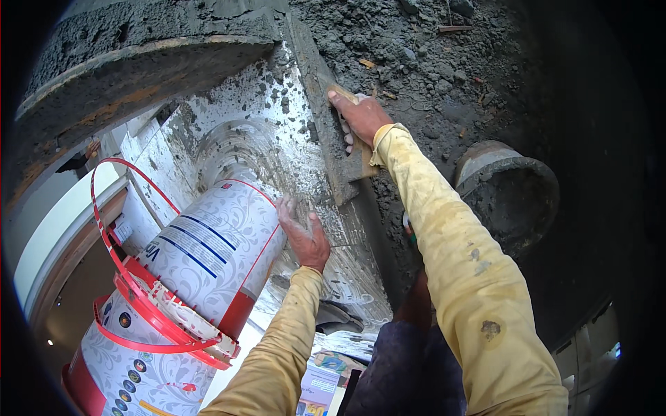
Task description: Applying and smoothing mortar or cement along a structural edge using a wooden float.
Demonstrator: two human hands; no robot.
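head view: my right hand (361,123) is closed around a wooden block (362,165) at the right edge of a mortar-smeared board (316,83), near its lower end, likely gripped firmly to keep it steady. my left hand (306,239) lies spread beside the upper bucket (208,232), perhaps for balance; i cannot tell whether they touch.

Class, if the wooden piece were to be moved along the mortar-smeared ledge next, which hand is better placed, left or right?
Probably the right: the right hand grips the wooden piece on the mortar-smeared ledge. The left hand is apart from it, near the upper bucket.
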